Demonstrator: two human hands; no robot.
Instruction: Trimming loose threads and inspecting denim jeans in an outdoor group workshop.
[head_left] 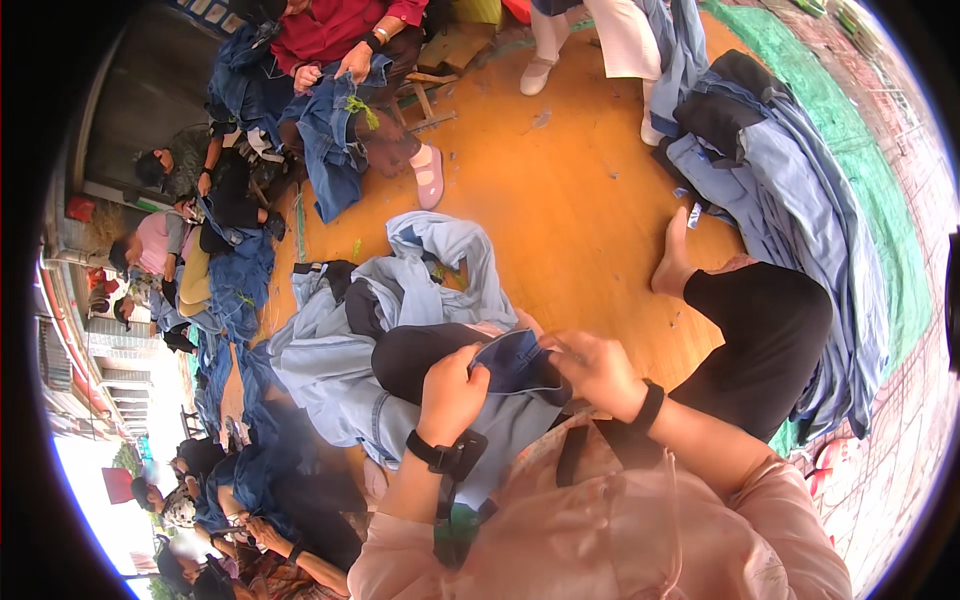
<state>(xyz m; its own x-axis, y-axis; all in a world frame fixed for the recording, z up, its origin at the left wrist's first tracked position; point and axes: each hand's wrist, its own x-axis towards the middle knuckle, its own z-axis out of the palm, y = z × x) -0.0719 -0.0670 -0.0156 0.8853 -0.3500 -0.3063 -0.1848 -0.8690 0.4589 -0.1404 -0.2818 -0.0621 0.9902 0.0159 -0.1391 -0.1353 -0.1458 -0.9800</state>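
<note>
My left hand [452, 395] pinches the left edge of a dark blue denim piece [518, 362], thumb on top. The fingers of my right hand [598, 372] are closed at the piece's upper right edge; whether a small tool or thread is also in them is too small to tell. Light blue denim trousers [340, 385] lie bunched over and beside my left leg, running under my hands. I cannot tell whether the dark piece is part of them. My black-clad knees are bent to either side of the work.
A pile of light blue denim [790, 230] lies to the right on green sheeting [885, 200]. Ahead, a seated person in red [335, 35] handles blue jeans [335, 150]. Another person stands in white shoes [537, 76]. Several people sit along the left with denim. The floor is orange-brown board [570, 210].
</note>
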